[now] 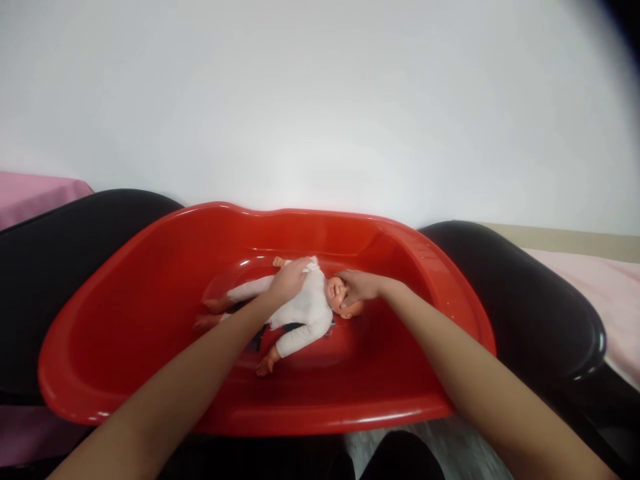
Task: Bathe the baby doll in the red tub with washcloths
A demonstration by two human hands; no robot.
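Observation:
A baby doll (300,303) in a white outfit lies on its back inside a red baby bath (125,300). Its head points right and its bare feet point left. My left hand (291,280) rests on the doll's chest near the far shoulder, fingers stretched out and partly hidden by the hand's own back. At the other end, my right hand (363,285) is around the top of the doll's head, thumb on the near side and fingers on the far side, covering part of its face. Dark patches show beneath the doll, too unclear to name.
Black rounded chair-like pieces flank the bath, one at left (85,267) and one at right (515,300). Pink cloth (40,193) lies at far left and paler pink cloth (600,293) at far right. A white wall (310,100) stands behind.

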